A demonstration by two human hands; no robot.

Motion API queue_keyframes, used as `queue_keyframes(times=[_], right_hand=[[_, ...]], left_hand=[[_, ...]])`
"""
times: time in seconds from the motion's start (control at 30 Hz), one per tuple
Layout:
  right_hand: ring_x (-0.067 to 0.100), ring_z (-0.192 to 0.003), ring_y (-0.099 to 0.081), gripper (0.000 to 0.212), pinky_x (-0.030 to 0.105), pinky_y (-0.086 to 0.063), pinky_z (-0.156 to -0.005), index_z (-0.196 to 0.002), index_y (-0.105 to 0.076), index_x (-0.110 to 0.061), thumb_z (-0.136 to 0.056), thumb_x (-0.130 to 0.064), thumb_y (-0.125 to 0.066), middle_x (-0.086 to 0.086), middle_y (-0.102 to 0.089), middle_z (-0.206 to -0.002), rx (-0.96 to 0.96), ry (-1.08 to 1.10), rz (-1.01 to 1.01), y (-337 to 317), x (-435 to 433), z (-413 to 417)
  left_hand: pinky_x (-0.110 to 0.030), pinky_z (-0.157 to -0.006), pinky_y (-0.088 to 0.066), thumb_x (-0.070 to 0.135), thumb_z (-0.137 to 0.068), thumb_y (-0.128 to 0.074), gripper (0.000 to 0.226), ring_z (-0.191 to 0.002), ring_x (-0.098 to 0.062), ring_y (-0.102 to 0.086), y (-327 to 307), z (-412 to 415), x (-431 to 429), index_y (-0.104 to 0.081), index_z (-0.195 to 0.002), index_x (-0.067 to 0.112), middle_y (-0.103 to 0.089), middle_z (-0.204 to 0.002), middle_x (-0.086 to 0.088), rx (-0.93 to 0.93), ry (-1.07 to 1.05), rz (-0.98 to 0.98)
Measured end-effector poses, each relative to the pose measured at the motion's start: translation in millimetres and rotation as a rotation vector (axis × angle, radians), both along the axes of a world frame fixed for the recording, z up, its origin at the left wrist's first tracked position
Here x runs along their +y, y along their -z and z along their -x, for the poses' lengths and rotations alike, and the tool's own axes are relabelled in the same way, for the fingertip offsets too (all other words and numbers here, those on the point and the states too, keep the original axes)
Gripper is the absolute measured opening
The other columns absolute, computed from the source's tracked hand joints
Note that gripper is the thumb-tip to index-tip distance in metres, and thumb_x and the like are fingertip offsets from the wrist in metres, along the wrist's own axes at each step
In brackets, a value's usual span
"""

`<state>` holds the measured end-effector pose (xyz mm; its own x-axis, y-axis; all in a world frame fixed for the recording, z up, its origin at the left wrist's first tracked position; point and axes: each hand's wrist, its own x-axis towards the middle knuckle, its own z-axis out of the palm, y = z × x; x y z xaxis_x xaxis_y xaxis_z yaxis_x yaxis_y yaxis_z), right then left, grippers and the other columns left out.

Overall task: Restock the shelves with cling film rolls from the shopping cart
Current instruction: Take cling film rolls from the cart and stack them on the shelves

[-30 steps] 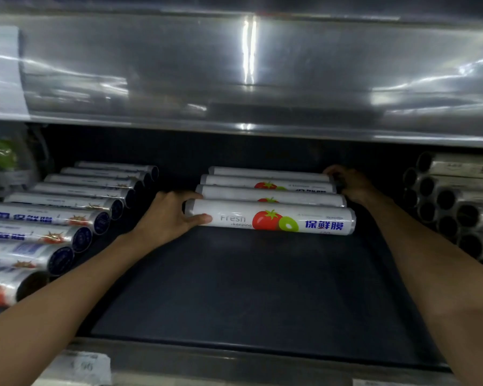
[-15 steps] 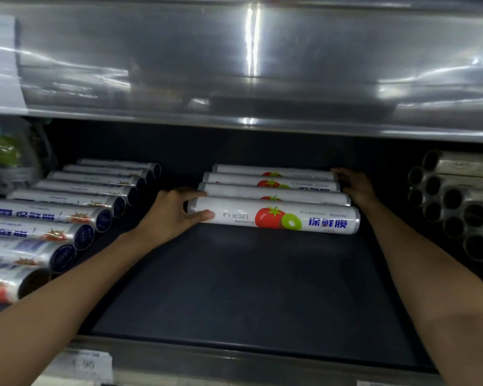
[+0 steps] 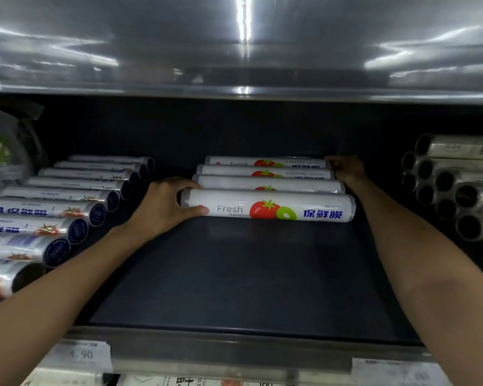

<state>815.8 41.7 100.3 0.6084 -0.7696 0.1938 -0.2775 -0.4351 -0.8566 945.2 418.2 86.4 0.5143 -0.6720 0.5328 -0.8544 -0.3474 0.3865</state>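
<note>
Four cling film rolls [image 3: 265,174] lie side by side in the middle of a dark blue shelf [image 3: 234,274], each running left to right, stepped back from near to far and touching one another. The front roll [image 3: 268,206] is white, with the word "Fresh", a tomato and a green slice printed on it.

The left hand [image 3: 162,207] grips the left end of the front roll: its fingers curl over the top of the end and its thumb presses along the near side. The right hand [image 3: 346,169] reaches further back, well apart from the left hand, and sits against the right ends of the two farthest rolls with its fingers curled. It is dim there, and whether it holds a roll or only touches the ends cannot be told. Both forearms stretch in from the near edge.

On the left of the shelf a row of wrapped rolls with dark blue caps [image 3: 67,196] lies at a slant, near to far. Beyond it, at the far left, stands a clear bag [image 3: 3,151] with something green inside. On the right is a stack of rolls with hollow ends [image 3: 452,185] facing left. A shiny metal panel [image 3: 234,51] spans the top. A price tag [image 3: 78,355] reading 4.90 sits on the near rail at the left, and another tag [image 3: 396,370], too blurred to read, at the right.
</note>
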Motion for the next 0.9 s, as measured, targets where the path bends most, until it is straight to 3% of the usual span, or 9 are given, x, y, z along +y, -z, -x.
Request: queue_keyframes(times=[0.17, 0.3, 0.43, 0.47, 0.53, 0.63, 0.7, 0.8, 0.9], right_hand=[[0.027, -0.115, -0.057, 0.036, 0.031, -0.043, -0.103, -0.121, -0.061, -0.002, -0.088, 0.010, -0.054, 0.017, -0.059, -0.127, 0.025, 0.031, -0.043, -2, -3, -2], [0.026, -0.116, -0.056, 0.028, 0.024, -0.042, -0.099, -0.118, -0.061, 0.003, -0.092, 0.003, -0.053, 0.016, -0.059, -0.126, 0.017, 0.099, -0.065, -8, 3, 0], [0.020, -0.096, -0.057, 0.026, 0.005, -0.047, -0.068, -0.113, -0.062, 0.009, -0.093, 0.007, -0.045, 0.019, -0.061, -0.121, -0.029, 0.191, -0.081, -15, 8, 1], [0.019, -0.092, -0.055, 0.026, 0.006, -0.047, -0.067, -0.111, -0.063, 0.009, -0.093, 0.007, -0.044, 0.019, -0.062, -0.119, -0.034, 0.205, -0.075, -15, 10, 1], [0.020, -0.097, -0.058, 0.024, 0.017, -0.047, -0.084, -0.109, -0.066, 0.004, -0.093, 0.001, -0.048, 0.017, -0.063, -0.120, -0.010, 0.213, -0.041, -12, 11, 0], [0.024, -0.111, -0.059, 0.024, 0.028, -0.046, -0.093, -0.110, -0.068, -0.005, -0.092, -0.015, -0.056, 0.014, -0.064, -0.121, 0.109, 0.186, 0.051, -10, 13, 7], [0.026, -0.103, -0.062, 0.022, 0.031, -0.051, -0.086, -0.104, -0.068, -0.004, -0.091, -0.019, -0.059, 0.015, -0.066, -0.113, 0.154, 0.156, 0.062, -14, 16, 17], [0.019, -0.086, -0.062, 0.008, 0.018, -0.052, -0.058, -0.088, -0.064, -0.012, -0.089, -0.020, -0.063, 0.010, -0.065, -0.097, 0.085, -0.066, -0.106, -24, 32, 43], [0.006, -0.078, -0.059, 0.017, 0.010, -0.050, -0.060, -0.097, -0.063, -0.012, -0.084, -0.019, -0.070, 0.001, -0.064, -0.090, 0.161, -0.207, -0.070, -24, 48, 64]], left_hand=[[-0.002, -0.072, -0.035, 0.029, -0.067, -0.084, 0.051, -0.095, -0.007, -0.054, 2, -1, -1, -0.065, -0.111, 0.012, -0.062, -0.108, 0.002, -0.016, -0.009, 0.003], [-0.005, -0.071, -0.035, 0.023, -0.063, -0.086, 0.050, -0.093, -0.010, -0.052, 5, -1, -4, -0.065, -0.105, 0.009, -0.061, -0.104, -0.002, -0.028, -0.012, 0.039], [-0.013, -0.073, -0.037, 0.021, -0.062, -0.087, 0.048, -0.090, -0.015, -0.055, 9, 0, -8, -0.066, -0.102, 0.006, -0.061, -0.100, -0.008, -0.043, 0.009, 0.057], [-0.012, -0.073, -0.037, 0.021, -0.063, -0.087, 0.047, -0.090, -0.016, -0.056, 9, 0, -7, -0.066, -0.102, 0.006, -0.062, -0.100, -0.008, -0.044, 0.016, 0.058], [-0.015, -0.077, -0.040, 0.021, -0.064, -0.086, 0.047, -0.092, -0.017, -0.058, 9, -1, -7, -0.067, -0.104, 0.006, -0.063, -0.102, -0.009, -0.054, 0.029, 0.052], [-0.016, -0.081, -0.039, 0.020, -0.066, -0.085, 0.047, -0.096, -0.015, -0.057, 9, -1, -7, -0.067, -0.108, 0.006, -0.064, -0.107, -0.009, -0.064, 0.036, 0.066], [-0.020, -0.082, -0.041, 0.020, -0.067, -0.084, 0.047, -0.096, -0.014, -0.056, 9, 1, -7, -0.066, -0.109, 0.006, -0.064, -0.108, -0.010, -0.056, 0.029, 0.073], [-0.026, -0.085, -0.043, 0.021, -0.069, -0.083, 0.049, -0.100, -0.021, -0.058, 8, 3, -7, -0.065, -0.111, 0.005, -0.063, -0.110, -0.013, -0.041, 0.026, 0.072], [-0.027, -0.087, -0.043, 0.020, -0.069, -0.083, 0.050, -0.104, -0.025, -0.058, 7, 4, -7, -0.064, -0.113, 0.003, -0.062, -0.112, -0.014, -0.030, 0.018, 0.076]])
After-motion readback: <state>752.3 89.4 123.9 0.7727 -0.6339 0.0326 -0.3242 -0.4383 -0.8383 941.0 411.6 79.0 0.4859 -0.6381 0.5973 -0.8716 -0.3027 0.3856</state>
